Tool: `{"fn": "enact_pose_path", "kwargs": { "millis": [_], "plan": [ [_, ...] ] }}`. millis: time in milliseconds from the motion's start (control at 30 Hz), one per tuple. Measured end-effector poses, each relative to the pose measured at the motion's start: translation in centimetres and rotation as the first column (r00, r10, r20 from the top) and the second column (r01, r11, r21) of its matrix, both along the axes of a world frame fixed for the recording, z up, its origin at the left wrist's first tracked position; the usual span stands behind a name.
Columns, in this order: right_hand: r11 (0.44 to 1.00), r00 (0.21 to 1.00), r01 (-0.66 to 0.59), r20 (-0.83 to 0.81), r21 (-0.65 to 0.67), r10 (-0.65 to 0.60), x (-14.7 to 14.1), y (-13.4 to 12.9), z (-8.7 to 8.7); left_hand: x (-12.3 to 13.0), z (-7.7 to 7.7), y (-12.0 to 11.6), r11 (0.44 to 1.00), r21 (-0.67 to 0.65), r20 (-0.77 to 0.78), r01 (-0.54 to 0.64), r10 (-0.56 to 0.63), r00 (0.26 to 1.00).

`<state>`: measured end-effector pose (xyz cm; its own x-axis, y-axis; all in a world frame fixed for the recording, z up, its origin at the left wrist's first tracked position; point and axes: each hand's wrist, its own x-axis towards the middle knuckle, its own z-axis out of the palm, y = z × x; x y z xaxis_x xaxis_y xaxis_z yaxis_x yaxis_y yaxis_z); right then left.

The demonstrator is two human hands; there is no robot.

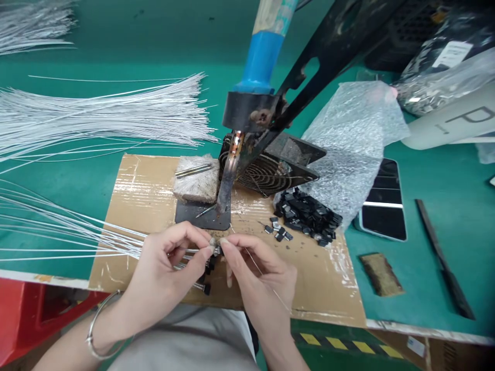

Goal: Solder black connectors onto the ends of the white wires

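Below the tip of a soldering iron [228,188], my two hands meet over the cardboard. My left hand [170,268] is closed, thumb and forefinger pinched on the end of a white wire. My right hand [261,281] pinches a small black connector against that wire end, and a thin strand of solder [253,261] runs through its fingers. Under my hands lie wires [116,239] with black connectors [207,288] on their ends. Loose black connectors [309,214] are heaped to the right.
A cardboard sheet [328,278] covers the green table [425,178]. The iron's black stand [309,67] rises above a fan [266,172]. Long white wires [104,116] lie at left. Bubble wrap [348,134], a phone [382,206], a brown pad [381,274] and a dark tool [444,260] are at right.
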<state>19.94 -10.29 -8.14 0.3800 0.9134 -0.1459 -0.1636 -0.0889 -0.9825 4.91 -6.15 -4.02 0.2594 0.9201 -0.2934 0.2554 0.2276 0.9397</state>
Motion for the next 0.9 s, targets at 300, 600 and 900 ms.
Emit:
{"fn": "enact_pose_path", "kwargs": {
  "millis": [300, 600, 900],
  "plan": [
    [1.0, 1.0, -0.002, 0.014, -0.01, 0.002, 0.0, 0.0, -0.1, 0.1, -0.4, 0.0, 1.0, -0.009, 0.033, -0.008, 0.008, 0.999],
    [0.998, 0.967, -0.059, 0.251, 0.037, 0.048, 0.4, -0.6, -0.3, 0.3, 0.1, 0.6, 1.0, -0.02, -0.016, 0.02, -0.021, 1.0],
    [1.0, 0.937, -0.031, 0.349, 0.002, 0.029, 1.3, -1.2, 0.4, 0.6, 0.0, 1.7, 1.0, 0.025, -0.086, 0.011, -0.009, 0.996]
  ]
}}
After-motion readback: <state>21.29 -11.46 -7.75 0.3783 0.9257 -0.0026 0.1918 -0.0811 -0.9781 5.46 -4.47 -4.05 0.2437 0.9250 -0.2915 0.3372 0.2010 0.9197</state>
